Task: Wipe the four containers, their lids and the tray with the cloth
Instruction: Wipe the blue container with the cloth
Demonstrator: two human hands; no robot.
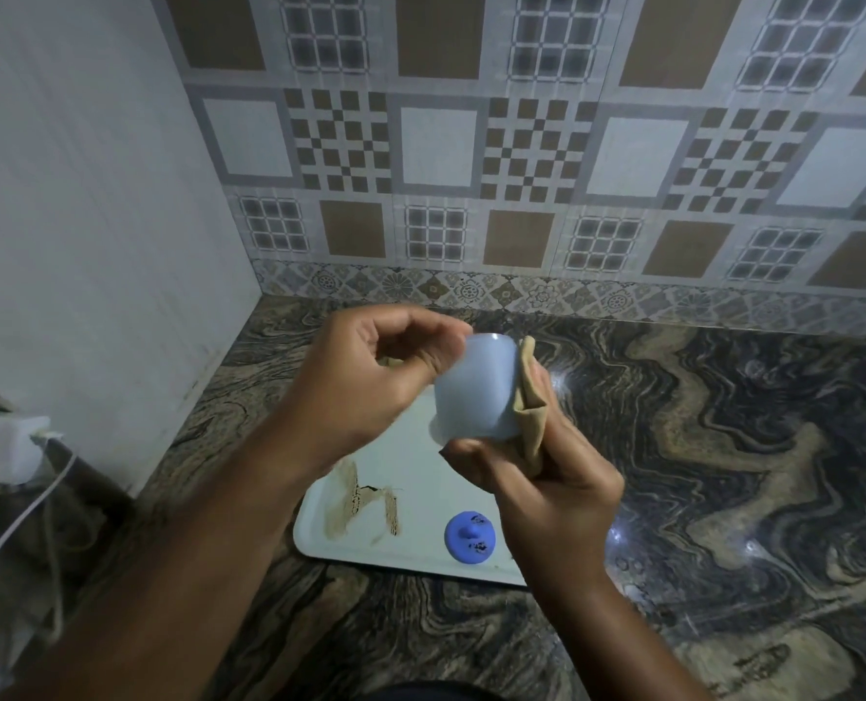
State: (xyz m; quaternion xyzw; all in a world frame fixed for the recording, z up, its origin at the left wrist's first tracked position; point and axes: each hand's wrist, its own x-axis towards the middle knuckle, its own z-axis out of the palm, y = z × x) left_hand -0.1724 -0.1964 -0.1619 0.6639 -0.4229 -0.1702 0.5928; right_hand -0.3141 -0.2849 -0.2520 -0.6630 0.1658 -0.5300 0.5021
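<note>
Pale blue container [474, 387] held above the white tray [421, 488].
It is gripped by the curled fingers of the left hand [370, 376], and a tan cloth [529, 402] is clamped against its side by the right hand [547, 478]. A blue lid [469, 538] is seen lying on the tray.

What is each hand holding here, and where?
Left hand grips the blue container by its left side; right hand holds the cloth against its right side, thumb under it.

Marbled counter [724, 447], white tray [421, 493] lying on it
</note>
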